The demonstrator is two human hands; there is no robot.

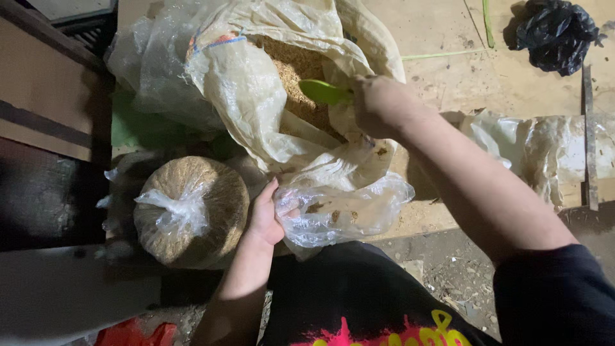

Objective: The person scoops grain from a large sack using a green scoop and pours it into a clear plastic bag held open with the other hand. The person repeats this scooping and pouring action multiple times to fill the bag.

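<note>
Taking the big open sack of brown grain as my marker: to its lower left I see a filled clear bag, knotted at the top. Just right of that, below the sack's mouth, my left hand pinches the rim of a small clear plastic bag — nearly empty. Further right, my right hand is closed around a green scoop dipped into the sack's grain.

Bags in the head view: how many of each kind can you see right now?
Large woven sack of sawdust, open: 1
Filled clear bag, tied: 1
Clear bag nearly empty, held by left hand: 1
Black bag on floor: 1
Total: 4
</note>
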